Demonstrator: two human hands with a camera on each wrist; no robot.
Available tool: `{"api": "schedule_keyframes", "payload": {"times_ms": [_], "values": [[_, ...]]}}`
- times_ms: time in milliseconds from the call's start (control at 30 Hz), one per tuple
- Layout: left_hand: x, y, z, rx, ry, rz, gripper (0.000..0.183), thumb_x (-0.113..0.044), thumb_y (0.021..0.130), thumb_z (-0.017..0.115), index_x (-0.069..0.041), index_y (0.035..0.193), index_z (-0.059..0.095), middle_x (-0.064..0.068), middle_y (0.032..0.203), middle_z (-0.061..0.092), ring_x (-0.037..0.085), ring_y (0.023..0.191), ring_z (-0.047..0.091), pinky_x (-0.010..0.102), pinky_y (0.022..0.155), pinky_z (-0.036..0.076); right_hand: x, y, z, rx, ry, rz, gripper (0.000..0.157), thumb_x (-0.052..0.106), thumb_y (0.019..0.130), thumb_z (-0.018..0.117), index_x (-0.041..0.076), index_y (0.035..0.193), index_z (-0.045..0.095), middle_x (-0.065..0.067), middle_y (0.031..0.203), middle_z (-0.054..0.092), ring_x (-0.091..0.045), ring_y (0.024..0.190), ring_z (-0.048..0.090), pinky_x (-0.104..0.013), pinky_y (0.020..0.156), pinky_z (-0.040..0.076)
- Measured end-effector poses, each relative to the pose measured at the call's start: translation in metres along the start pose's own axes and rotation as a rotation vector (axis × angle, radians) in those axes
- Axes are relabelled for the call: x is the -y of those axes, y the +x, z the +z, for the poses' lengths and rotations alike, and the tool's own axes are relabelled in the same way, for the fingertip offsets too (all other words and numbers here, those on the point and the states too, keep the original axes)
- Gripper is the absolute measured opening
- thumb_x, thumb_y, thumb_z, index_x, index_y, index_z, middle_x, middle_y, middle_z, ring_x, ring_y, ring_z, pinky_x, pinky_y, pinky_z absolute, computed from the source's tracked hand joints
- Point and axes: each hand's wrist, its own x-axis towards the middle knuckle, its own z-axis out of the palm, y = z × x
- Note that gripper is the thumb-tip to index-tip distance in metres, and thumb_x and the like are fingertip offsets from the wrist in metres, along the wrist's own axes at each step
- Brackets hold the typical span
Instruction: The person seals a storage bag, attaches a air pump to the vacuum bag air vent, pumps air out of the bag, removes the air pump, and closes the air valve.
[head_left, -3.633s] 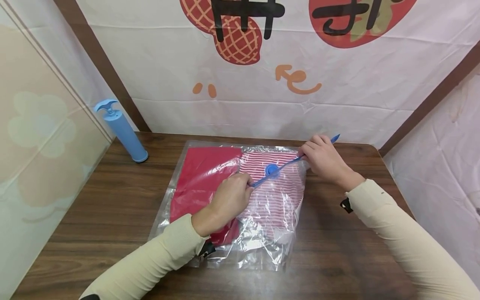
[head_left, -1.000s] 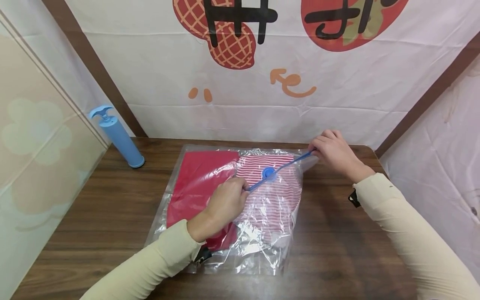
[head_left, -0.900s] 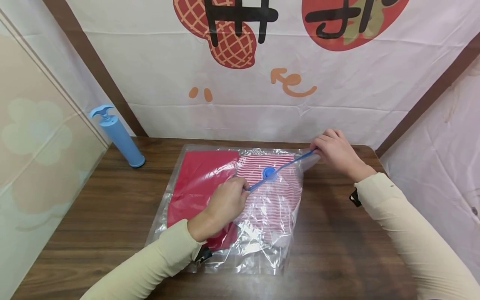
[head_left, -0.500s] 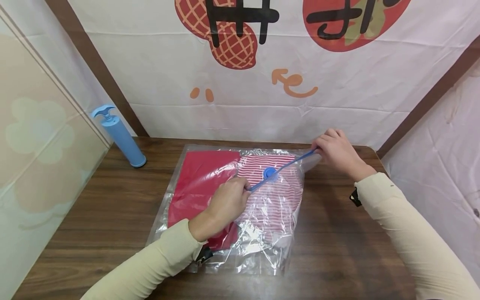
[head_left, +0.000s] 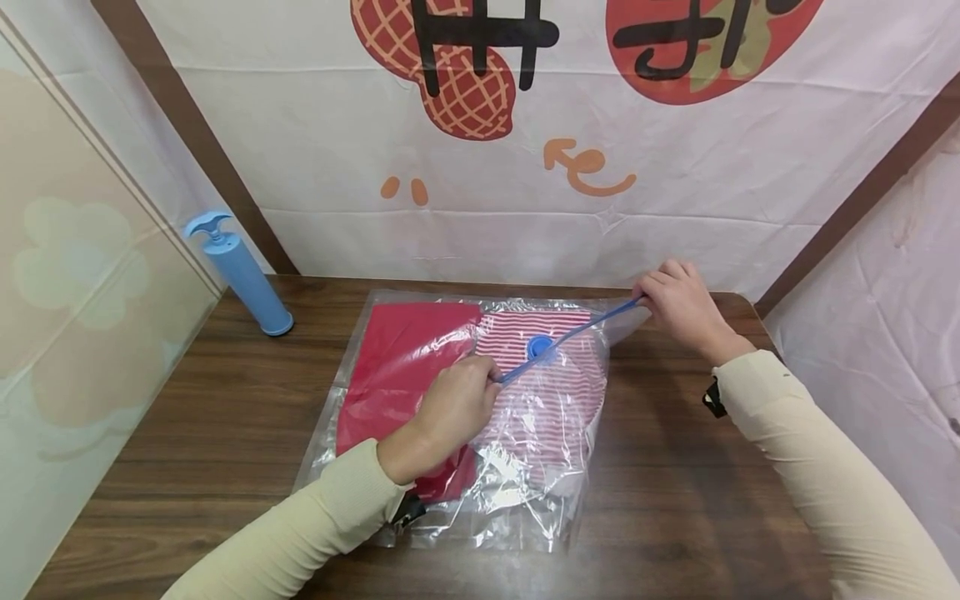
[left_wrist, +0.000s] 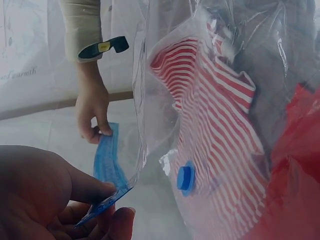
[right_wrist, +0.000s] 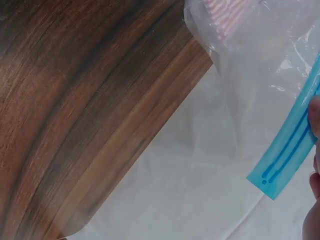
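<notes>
A clear vacuum storage bag point(head_left: 517, 529) lies on the table, its blue zip strip point(head_left: 573, 333) raised slantwise over it. Inside are a folded red cloth point(head_left: 405, 354) on the left and a red-and-white striped cloth point(left_wrist: 215, 145) on the right. A round blue valve point(head_left: 539, 347) sits over the stripes. My left hand point(head_left: 459, 402) pinches the strip around its middle, thumb on top in the left wrist view. Further right, my right hand point(head_left: 678, 304) pinches it close to its end point(right_wrist: 270, 185). The strip is taut between both hands.
A light blue hand pump point(head_left: 247, 279) stands upright at the table's back left corner. The brown wooden table point(head_left: 675, 500) ends at a printed fabric wall point(head_left: 480, 233) behind, with fabric sides left and right.
Since the earliest frame, my right hand has slid outward along the zip strip to near its end, lengthening the stretch between my hands. My left hand keeps its grip. The view has shifted slightly.
</notes>
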Motion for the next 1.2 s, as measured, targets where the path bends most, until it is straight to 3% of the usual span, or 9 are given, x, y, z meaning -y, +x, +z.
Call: {"api": "schedule_keyframes", "payload": {"times_ms": [233,467,767,1033,1200], "values": [[0.000,0.001,0.000,0.004,0.008,0.003,0.003,-0.002,0.088,0.070,-0.003,0.092,0.070,0.007,0.087,0.068,0.024,0.084,0.069,0.042,0.077,0.058,-0.004,0.003,-0.006,0.032,-0.009,0.014,0.013,-0.001,0.085,0.077,0.005,0.092,0.069,-0.009,0.091,0.070,-0.033,0.092,0.052,-0.053,0.089,0.037],[-0.001,0.001,0.001,0.007,0.007,-0.003,0.005,-0.001,0.088,0.070,-0.005,0.091,0.070,0.006,0.087,0.068,0.023,0.084,0.068,0.041,0.077,0.058,-0.008,-0.003,0.000,-0.043,-0.017,-0.001,0.015,-0.006,0.083,0.077,0.003,0.089,0.067,-0.012,0.084,0.070,-0.032,0.082,0.049,-0.051,0.080,0.037],[-0.001,0.002,0.000,0.006,0.000,-0.002,0.004,-0.001,0.088,0.070,-0.003,0.092,0.070,0.007,0.088,0.069,0.024,0.084,0.069,0.041,0.077,0.058,-0.014,-0.001,-0.004,0.034,-0.014,0.050,0.012,-0.003,0.087,0.075,0.005,0.092,0.068,-0.010,0.091,0.071,-0.032,0.091,0.052,-0.053,0.088,0.037],[0.000,0.001,0.001,-0.001,0.009,0.007,0.005,-0.001,0.088,0.069,-0.004,0.092,0.070,0.007,0.088,0.069,0.025,0.085,0.069,0.042,0.077,0.058,-0.016,-0.004,0.001,-0.026,-0.038,0.012,0.014,-0.007,0.084,0.075,0.003,0.089,0.066,-0.011,0.085,0.070,-0.032,0.083,0.050,-0.052,0.083,0.038],[0.000,0.001,0.001,-0.004,0.006,0.011,0.005,-0.001,0.089,0.069,-0.004,0.092,0.070,0.007,0.088,0.069,0.025,0.085,0.069,0.042,0.077,0.058,-0.017,-0.006,-0.002,-0.001,-0.036,0.022,0.015,-0.007,0.085,0.075,0.004,0.092,0.067,-0.011,0.089,0.070,-0.032,0.088,0.052,-0.053,0.087,0.039]]}}
